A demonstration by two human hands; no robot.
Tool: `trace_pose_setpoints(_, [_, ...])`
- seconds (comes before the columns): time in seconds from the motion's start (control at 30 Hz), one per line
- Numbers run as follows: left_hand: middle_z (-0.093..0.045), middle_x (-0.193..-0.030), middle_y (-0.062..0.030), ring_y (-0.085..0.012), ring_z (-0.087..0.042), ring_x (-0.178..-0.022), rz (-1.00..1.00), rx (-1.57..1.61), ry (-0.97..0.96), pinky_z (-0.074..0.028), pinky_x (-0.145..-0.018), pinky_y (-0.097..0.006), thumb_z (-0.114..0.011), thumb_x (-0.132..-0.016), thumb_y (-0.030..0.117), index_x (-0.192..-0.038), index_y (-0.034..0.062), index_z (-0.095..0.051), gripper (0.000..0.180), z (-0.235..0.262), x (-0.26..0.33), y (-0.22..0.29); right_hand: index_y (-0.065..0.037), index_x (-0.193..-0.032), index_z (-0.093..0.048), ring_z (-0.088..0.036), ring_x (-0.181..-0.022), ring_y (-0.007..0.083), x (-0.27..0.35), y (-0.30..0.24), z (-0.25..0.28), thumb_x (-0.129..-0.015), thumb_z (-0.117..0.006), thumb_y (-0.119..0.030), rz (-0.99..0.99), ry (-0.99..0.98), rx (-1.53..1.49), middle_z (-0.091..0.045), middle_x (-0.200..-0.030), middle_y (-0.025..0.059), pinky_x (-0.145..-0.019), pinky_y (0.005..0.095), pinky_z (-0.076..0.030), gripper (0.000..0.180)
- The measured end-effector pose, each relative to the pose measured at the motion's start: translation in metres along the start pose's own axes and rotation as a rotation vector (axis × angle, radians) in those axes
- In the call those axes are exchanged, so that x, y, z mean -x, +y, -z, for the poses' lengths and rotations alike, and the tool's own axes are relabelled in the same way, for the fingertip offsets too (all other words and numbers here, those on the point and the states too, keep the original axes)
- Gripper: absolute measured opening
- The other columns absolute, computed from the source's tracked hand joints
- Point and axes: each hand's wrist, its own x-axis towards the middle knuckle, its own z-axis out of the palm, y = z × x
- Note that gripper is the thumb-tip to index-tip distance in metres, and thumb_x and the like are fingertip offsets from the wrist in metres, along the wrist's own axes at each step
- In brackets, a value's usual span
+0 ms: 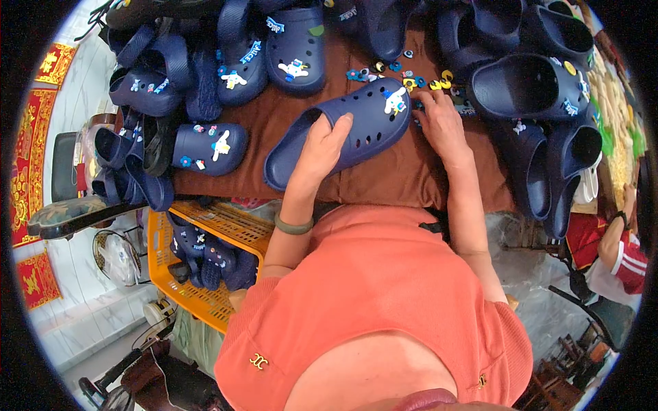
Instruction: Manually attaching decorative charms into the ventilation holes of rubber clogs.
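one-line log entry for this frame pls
left hand: grips navy clog by opening | right hand: on loose charms | clog: one white charm fitted | surface: brown cloth

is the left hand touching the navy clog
Touching. The head view shows the left hand gripping the clog at its opening, thumb lying across the upper and the other fingers tucked inside.

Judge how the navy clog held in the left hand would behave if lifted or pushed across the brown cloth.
The navy clog looks light: the left hand lifts it alone. Its moulded, holed body seems to keep its shape, so probably springy rather than floppy. On the brown cloth it would likely drag, not roll.
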Motion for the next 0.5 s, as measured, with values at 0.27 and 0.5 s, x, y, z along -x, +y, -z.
trace_pose_setpoints(0.27, [-0.064,-0.104,-0.0050,-0.0111,-0.060,-0.090,0.017,0.031,0.006,-0.050,-0.081,-0.028,-0.053,-0.098,0.018,-0.116,-0.0036,-0.059,0.028,-0.001,0.001,0.002,0.002,-0.099,-0.054,-0.059,-0.092,0.0387,-0.002,0.004,-0.011,-0.084,-0.064,-0.008,-0.126,0.002,0.035,-0.058,-0.094,0.0213,-0.077,0.0468,-0.049,0.021])
trace_pose_setpoints(0.5, [-0.065,-0.109,-0.0086,-0.0152,-0.060,-0.096,-0.193,-0.281,-0.172,-0.049,-0.087,-0.030,-0.072,-0.081,0.015,-0.119,-0.0050,-0.057,0.045,0.002,0.008,0.010,0.000,-0.101,-0.058,-0.059,-0.092,0.0380,-0.014,-0.016,0.015,-0.084,-0.058,0.001,-0.035,0.337,-0.170,-0.059,-0.099,0.0203,-0.079,0.0440,-0.050,0.018])
